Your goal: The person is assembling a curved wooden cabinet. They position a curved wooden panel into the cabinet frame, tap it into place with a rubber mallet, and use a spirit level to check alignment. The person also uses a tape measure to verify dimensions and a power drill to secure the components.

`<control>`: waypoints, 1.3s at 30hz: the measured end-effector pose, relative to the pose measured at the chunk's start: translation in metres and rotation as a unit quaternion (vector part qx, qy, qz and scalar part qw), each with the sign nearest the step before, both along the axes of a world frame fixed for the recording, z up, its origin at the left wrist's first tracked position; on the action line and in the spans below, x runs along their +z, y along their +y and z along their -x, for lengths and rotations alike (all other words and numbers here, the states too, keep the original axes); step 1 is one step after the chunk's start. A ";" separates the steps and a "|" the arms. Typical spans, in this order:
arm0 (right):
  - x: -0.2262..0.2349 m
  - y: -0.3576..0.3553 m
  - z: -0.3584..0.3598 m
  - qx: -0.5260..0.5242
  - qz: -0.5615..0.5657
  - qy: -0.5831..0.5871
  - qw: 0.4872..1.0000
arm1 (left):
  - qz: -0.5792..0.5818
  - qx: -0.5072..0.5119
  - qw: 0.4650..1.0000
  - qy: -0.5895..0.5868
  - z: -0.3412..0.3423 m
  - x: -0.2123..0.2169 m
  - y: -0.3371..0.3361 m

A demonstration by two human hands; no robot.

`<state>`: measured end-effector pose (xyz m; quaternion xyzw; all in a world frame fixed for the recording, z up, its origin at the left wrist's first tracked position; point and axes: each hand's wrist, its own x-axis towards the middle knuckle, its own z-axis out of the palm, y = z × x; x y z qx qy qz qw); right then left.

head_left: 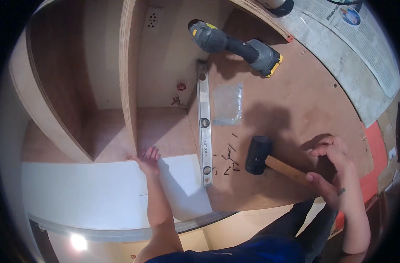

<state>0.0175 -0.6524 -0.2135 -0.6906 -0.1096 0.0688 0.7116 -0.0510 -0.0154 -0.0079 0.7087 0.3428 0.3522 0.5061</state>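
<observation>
My left hand (pixel 148 163) rests where the upright plywood divider (pixel 129 79) meets the white panel (pixel 90 190). Its fingers are loosely bent and apart, with the tips by the divider's lower end, and I see nothing held. A black-headed rubber mallet (pixel 258 154) with a wooden handle lies on the brown plywood board (pixel 292 87). Over the end of that handle is my right hand (pixel 336 164), fingers spread from the thumb and not wrapped round it. Whether the thumb touches the handle I cannot tell.
A silver spirit level (pixel 204 136) lies along the board's left side. Several loose screws (pixel 229 158) and a clear plastic bag (pixel 228 104) are beside it. Farther back stands a cordless drill (pixel 239 48). Newspaper (pixel 371 48) covers the far right; a curved plywood divider (pixel 51 114) rises at left.
</observation>
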 end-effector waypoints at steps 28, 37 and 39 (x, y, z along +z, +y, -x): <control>-0.013 -0.043 -0.020 0.145 0.142 -0.060 0.977 | -0.386 -0.173 0.887 0.186 -0.185 -0.041 -0.035; -0.019 -0.056 -0.031 0.123 0.134 -0.106 0.978 | -0.274 -0.386 0.879 0.062 -0.396 0.002 -0.054; -0.021 -0.056 -0.035 0.103 0.130 -0.133 0.977 | -0.170 -0.454 0.875 -0.005 -0.428 0.002 -0.049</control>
